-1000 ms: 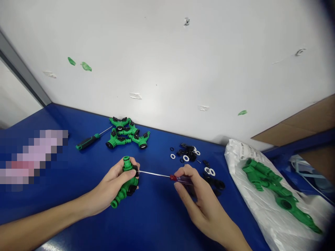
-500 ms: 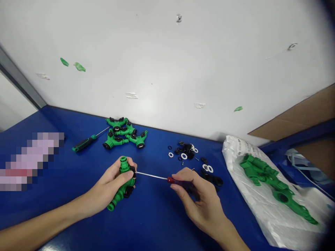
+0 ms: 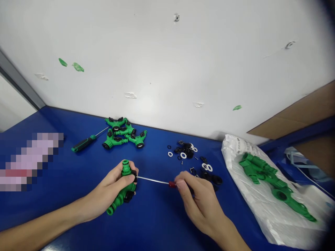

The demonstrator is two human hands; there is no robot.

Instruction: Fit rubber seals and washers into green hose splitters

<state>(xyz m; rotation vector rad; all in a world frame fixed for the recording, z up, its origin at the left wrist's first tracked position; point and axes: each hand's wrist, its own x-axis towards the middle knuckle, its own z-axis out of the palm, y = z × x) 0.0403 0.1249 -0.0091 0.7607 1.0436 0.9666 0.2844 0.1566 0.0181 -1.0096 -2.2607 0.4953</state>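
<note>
My left hand [image 3: 111, 190] grips a green hose splitter [image 3: 125, 190] with black valve levers, its thumb pressed along the body by the upper lever [image 3: 133, 176]. From the right, my right hand [image 3: 196, 197] holds a screwdriver [image 3: 154, 180] by its dark red handle, fingers closed round it. The thin metal shaft lies nearly level and its tip meets the upper lever, though the exact contact is hidden. Beyond my right hand lie loose small parts: white washers [image 3: 183, 155], black rings, screws and black levers [image 3: 184, 150].
Several green splitters with black levers [image 3: 136, 140] lie near the wall, beside a green-and-black screwdriver [image 3: 84, 143]. At the right, green splitter bodies [image 3: 264, 170] rest on a white plastic bag [image 3: 258, 212]. A white wall [image 3: 157, 62] backs the blue table [image 3: 154, 223].
My right hand's fingers and thumb have shifted along the screwdriver's handle, changing their grip. The splitter and screwdriver sit slightly lower in view, the tip still at the upper lever.
</note>
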